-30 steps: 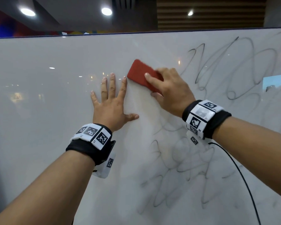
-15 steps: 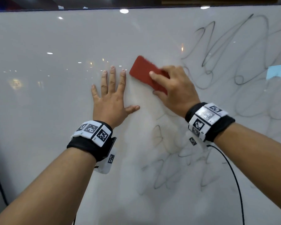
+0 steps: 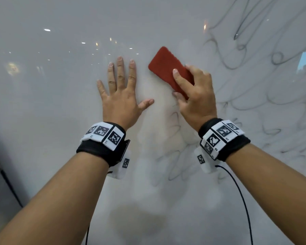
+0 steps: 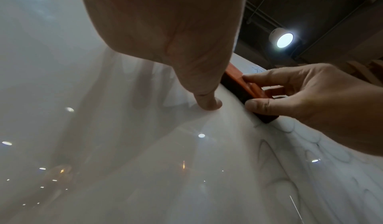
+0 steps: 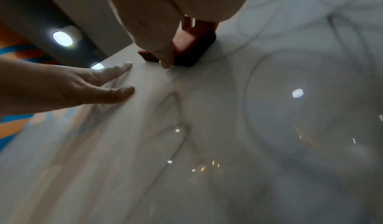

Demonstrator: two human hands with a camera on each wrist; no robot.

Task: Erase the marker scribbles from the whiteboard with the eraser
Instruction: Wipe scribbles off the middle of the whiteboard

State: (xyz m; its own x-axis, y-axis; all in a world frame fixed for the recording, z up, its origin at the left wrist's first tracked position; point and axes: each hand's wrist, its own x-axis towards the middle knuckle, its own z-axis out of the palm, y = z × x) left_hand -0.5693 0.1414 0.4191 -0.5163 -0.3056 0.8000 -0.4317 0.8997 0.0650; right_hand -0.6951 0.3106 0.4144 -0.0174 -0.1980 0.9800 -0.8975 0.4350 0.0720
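A red eraser (image 3: 167, 68) lies slanted flat against the whiteboard (image 3: 42, 103). My right hand (image 3: 193, 92) grips its lower end, forefinger on its back and thumb on its side edge. In the left wrist view the eraser (image 4: 238, 81) shows edge-on, with the right hand (image 4: 306, 100) pinching it. The right wrist view shows the eraser (image 5: 192, 47) under my fingers. My left hand (image 3: 120, 91) lies flat on the board with its fingers spread, just left of the eraser. Dark marker scribbles (image 3: 240, 50) cover the board's right side, and fainter ones (image 3: 175, 165) run below the right wrist.
The board's left part (image 3: 34, 76) is bare and glossy with lamp reflections. A black cable (image 3: 240, 200) hangs from my right wristband. The board's left edge and a dark cord (image 3: 9, 184) show at the lower left. A ceiling lamp (image 4: 285, 40) is above the board.
The head view has dropped and closed in; the board's top edge has left it. The eraser has turned steeper in my right hand. The left hand stays flat in place.
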